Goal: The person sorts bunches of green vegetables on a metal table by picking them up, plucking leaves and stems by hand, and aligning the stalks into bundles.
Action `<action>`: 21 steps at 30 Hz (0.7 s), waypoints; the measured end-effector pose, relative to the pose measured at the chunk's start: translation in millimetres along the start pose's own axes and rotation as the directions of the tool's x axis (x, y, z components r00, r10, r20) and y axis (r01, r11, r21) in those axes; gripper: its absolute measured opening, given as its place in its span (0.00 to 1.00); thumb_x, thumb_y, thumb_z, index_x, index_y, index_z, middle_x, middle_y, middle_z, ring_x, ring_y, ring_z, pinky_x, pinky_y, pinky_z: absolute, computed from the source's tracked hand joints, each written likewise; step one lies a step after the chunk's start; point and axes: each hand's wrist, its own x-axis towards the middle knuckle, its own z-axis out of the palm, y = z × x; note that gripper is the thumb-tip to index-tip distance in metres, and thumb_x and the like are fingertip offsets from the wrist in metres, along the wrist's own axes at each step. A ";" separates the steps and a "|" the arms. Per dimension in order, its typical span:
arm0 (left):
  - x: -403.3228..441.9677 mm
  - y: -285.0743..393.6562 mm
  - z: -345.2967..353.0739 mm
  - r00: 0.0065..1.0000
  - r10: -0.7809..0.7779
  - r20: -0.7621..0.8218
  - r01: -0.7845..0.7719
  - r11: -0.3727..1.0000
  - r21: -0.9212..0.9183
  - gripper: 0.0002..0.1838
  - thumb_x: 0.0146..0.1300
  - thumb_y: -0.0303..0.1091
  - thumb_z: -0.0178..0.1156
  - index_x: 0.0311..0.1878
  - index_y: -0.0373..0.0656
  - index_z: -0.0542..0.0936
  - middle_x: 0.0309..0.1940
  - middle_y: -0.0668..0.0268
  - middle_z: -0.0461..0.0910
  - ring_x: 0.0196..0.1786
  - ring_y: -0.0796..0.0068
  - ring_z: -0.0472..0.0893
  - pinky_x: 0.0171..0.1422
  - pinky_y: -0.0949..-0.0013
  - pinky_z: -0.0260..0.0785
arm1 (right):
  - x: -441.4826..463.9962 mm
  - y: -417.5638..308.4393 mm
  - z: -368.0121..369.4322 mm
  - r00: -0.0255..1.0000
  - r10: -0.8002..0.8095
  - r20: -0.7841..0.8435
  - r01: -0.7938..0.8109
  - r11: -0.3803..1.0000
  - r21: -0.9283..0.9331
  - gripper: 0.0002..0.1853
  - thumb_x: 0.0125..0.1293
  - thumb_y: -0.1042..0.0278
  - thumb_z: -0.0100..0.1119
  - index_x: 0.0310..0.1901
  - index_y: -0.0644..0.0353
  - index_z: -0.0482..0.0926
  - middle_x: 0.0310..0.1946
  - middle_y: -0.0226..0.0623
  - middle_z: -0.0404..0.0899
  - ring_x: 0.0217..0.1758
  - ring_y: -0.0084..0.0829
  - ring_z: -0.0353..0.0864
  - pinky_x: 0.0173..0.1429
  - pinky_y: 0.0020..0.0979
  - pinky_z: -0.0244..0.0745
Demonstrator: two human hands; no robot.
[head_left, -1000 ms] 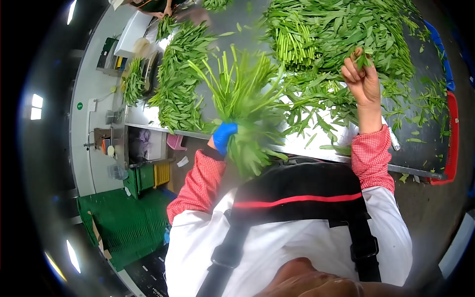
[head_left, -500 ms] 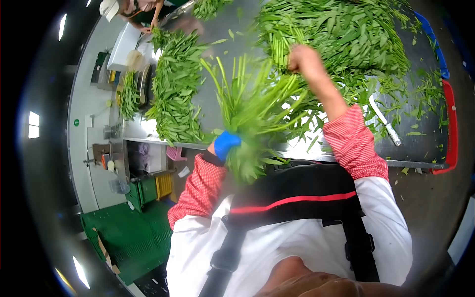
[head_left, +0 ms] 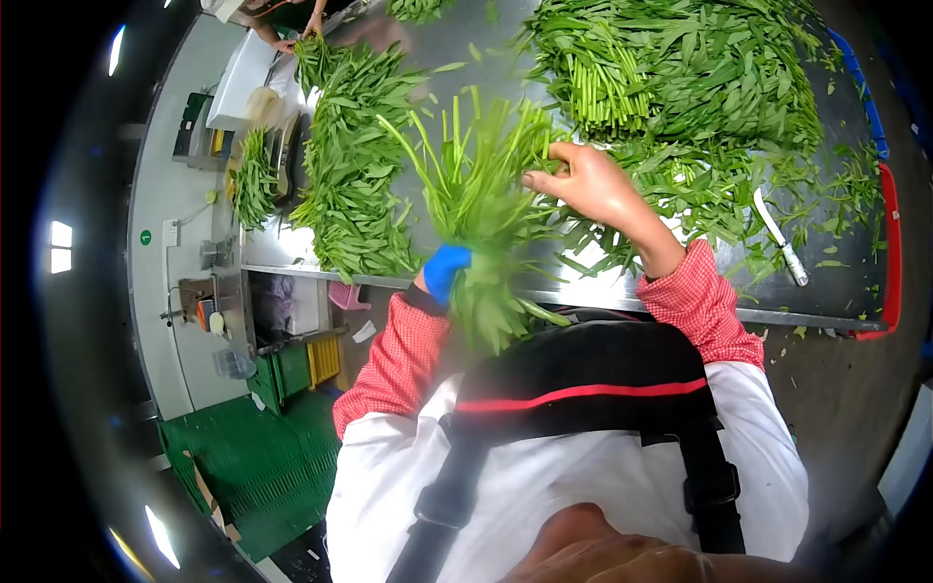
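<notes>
My left hand (head_left: 446,273), in a blue glove, is closed around a bunch of water spinach (head_left: 476,189) near the table's front edge. The bunch's stems fan out away from me and its leaves hang towards my apron, partly blurred. At the bunch's right side is my bare right hand (head_left: 590,185), thumb and fingers apart; whether it touches the stems I cannot tell. Beyond it lies a big pile of water spinach (head_left: 680,73), cut stems facing left. A knife (head_left: 780,236) with a pale handle rests on the metal table (head_left: 826,296) to the right.
A long row of greens (head_left: 355,165) lines the table's left part, with a smaller bundle (head_left: 255,180) beside a scale-like tray. Another person's hands (head_left: 301,37) touch greens at the far left. Loose leaves (head_left: 719,189) lie around. Red edging (head_left: 890,253) borders the right side.
My right hand has come from the big pile back to the left, beside the bunch, and its fingers have spread. My left hand still holds the bunch at nearly the same spot.
</notes>
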 end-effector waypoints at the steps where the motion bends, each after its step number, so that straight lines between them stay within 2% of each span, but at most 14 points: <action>1: -2.3 1.5 -1.2 1.000 0.023 -0.014 -0.023 0.999 0.040 0.26 0.52 0.31 0.57 0.56 0.33 0.71 0.41 0.57 0.80 0.40 0.65 0.81 0.48 0.65 0.75 | 6.4 13.2 13.7 0.998 -0.001 0.064 -0.017 0.964 0.267 0.22 0.56 0.51 0.66 0.37 0.66 0.77 0.18 0.28 0.73 0.21 0.23 0.71 0.27 0.30 0.68; 2: -3.4 4.3 0.5 1.000 0.019 -0.006 -0.019 0.998 0.056 0.26 0.52 0.31 0.57 0.56 0.33 0.72 0.42 0.57 0.80 0.41 0.66 0.81 0.48 0.65 0.75 | 8.7 24.4 24.5 0.983 0.054 0.176 -0.125 0.898 0.422 0.20 0.56 0.52 0.66 0.36 0.64 0.77 0.17 0.25 0.70 0.19 0.21 0.67 0.25 0.27 0.65; 4: -0.8 11.8 3.3 1.000 0.021 0.015 -0.022 0.996 0.092 0.25 0.53 0.30 0.57 0.56 0.34 0.72 0.43 0.57 0.80 0.42 0.66 0.81 0.49 0.65 0.74 | 13.2 24.1 30.7 0.911 0.092 0.403 -0.354 0.677 0.646 0.17 0.57 0.54 0.66 0.36 0.60 0.78 0.16 0.19 0.66 0.16 0.16 0.61 0.20 0.22 0.57; 5: 3.6 7.3 -11.7 0.999 -0.003 0.047 -0.004 0.988 0.155 0.22 0.54 0.29 0.56 0.54 0.34 0.74 0.44 0.58 0.80 0.44 0.68 0.81 0.50 0.66 0.74 | 10.2 21.0 38.2 0.904 0.116 0.411 -0.405 0.539 0.739 0.12 0.58 0.55 0.66 0.34 0.55 0.79 0.15 0.15 0.59 0.15 0.11 0.52 0.19 0.18 0.46; 8: 7.1 10.2 -11.9 0.993 0.051 0.103 -0.071 0.976 0.204 0.20 0.55 0.29 0.55 0.52 0.34 0.77 0.43 0.59 0.81 0.43 0.69 0.81 0.51 0.67 0.73 | 5.7 1.2 40.6 0.966 0.194 0.173 -0.258 0.631 0.731 0.12 0.58 0.56 0.66 0.33 0.55 0.78 0.15 0.15 0.59 0.14 0.12 0.52 0.18 0.19 0.45; 9: 6.0 11.2 -4.7 0.998 0.053 0.032 -0.055 0.995 0.079 0.19 0.55 0.29 0.55 0.51 0.34 0.77 0.42 0.59 0.82 0.43 0.70 0.81 0.51 0.68 0.73 | 5.6 3.9 35.6 0.957 0.208 0.202 -0.289 0.655 0.698 0.14 0.58 0.63 0.63 0.41 0.64 0.80 0.29 0.31 0.79 0.27 0.20 0.72 0.29 0.26 0.68; 11: 8.6 12.9 -16.5 0.999 -0.013 0.042 0.006 0.988 0.155 0.24 0.57 0.31 0.52 0.58 0.35 0.71 0.45 0.57 0.80 0.47 0.66 0.80 0.55 0.64 0.71 | 2.9 7.7 35.2 0.969 0.230 0.093 -0.224 0.652 0.724 0.11 0.59 0.59 0.64 0.34 0.58 0.78 0.20 0.20 0.66 0.18 0.14 0.58 0.22 0.21 0.53; 13: 10.0 12.3 -23.4 0.997 -0.039 0.061 0.026 0.981 0.192 0.26 0.59 0.31 0.51 0.62 0.35 0.67 0.47 0.55 0.79 0.49 0.63 0.79 0.58 0.62 0.70 | 1.8 12.4 32.9 0.947 0.321 0.008 -0.216 0.618 0.756 0.09 0.60 0.61 0.61 0.30 0.54 0.75 0.15 0.15 0.60 0.13 0.11 0.51 0.17 0.19 0.45; 14: 10.8 11.9 -24.6 0.997 -0.031 0.077 0.015 0.981 0.191 0.27 0.59 0.31 0.51 0.63 0.36 0.66 0.48 0.55 0.79 0.49 0.63 0.79 0.58 0.62 0.70 | 3.9 16.6 29.3 0.916 0.400 -0.021 -0.237 0.583 0.777 0.08 0.61 0.64 0.59 0.28 0.54 0.73 0.15 0.15 0.60 0.13 0.11 0.51 0.16 0.19 0.45; 16: 14.4 11.3 -25.3 0.994 -0.028 0.108 0.007 0.981 0.192 0.27 0.59 0.30 0.51 0.63 0.36 0.65 0.48 0.55 0.78 0.50 0.63 0.79 0.58 0.61 0.70 | 8.1 29.7 26.1 0.926 0.369 -0.080 -0.184 0.627 0.757 0.07 0.63 0.65 0.57 0.29 0.54 0.73 0.14 0.17 0.59 0.12 0.12 0.51 0.16 0.19 0.45; 17: 16.6 10.8 -25.1 0.992 -0.030 0.120 0.007 0.981 0.192 0.28 0.58 0.30 0.51 0.64 0.36 0.65 0.48 0.55 0.78 0.51 0.63 0.78 0.58 0.61 0.70 | 5.2 33.8 26.8 0.916 0.400 -0.030 -0.201 0.522 0.829 0.05 0.64 0.68 0.54 0.31 0.57 0.74 0.15 0.18 0.60 0.13 0.13 0.52 0.16 0.18 0.46; 18: 18.1 10.5 -24.1 0.991 -0.032 0.131 0.007 0.981 0.192 0.28 0.58 0.30 0.51 0.64 0.36 0.65 0.49 0.55 0.78 0.51 0.63 0.78 0.59 0.61 0.69 | 5.0 34.3 26.2 0.912 0.407 -0.055 -0.165 0.484 0.860 0.05 0.64 0.68 0.54 0.32 0.58 0.74 0.16 0.19 0.61 0.13 0.13 0.53 0.17 0.18 0.47; 21: 20.0 11.0 -17.0 0.996 -0.054 0.076 0.045 0.992 0.119 0.20 0.56 0.29 0.55 0.53 0.35 0.76 0.45 0.59 0.81 0.46 0.70 0.81 0.54 0.68 0.72 | 10.2 46.0 22.2 0.902 0.417 -0.107 -0.072 0.391 0.918 0.05 0.64 0.70 0.52 0.36 0.62 0.75 0.20 0.23 0.65 0.17 0.14 0.58 0.19 0.18 0.52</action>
